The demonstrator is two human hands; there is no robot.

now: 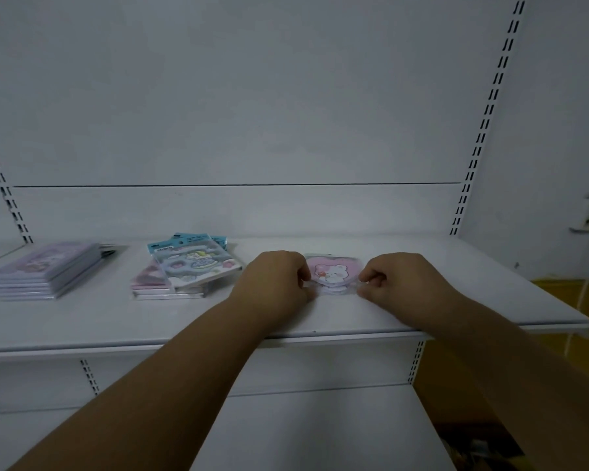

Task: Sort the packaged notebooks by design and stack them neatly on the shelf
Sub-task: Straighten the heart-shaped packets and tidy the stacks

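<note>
White slotted-upright shelving fills the frame; the work happens on the white shelf (422, 300) running across the middle. At centre-right, the left hand (272, 277) and right hand (397, 275) flank a pink bear-design packaged notebook (334, 271), each grip curled and pinching one side edge of its clear wrapper. It sits on what looks like a small stack of the same design, though the layers underneath are too blurred to count. At centre-left sits a mixed pile (184, 270): blue-header packs skewed on top of pinkish ones, not yet sorted. At far left, a purple stack (45, 270) looks squared and done. Step in hand, as I read it: seating and aligning the pink bear pack on its own stack. Roughly mid-task, one design finished, one building, one pile left to split. Next move likely calls for letting go evenly so the slick wrapper doesn't slide, then reaching left for the skewed top pack without dragging the ones beneath it.
</note>
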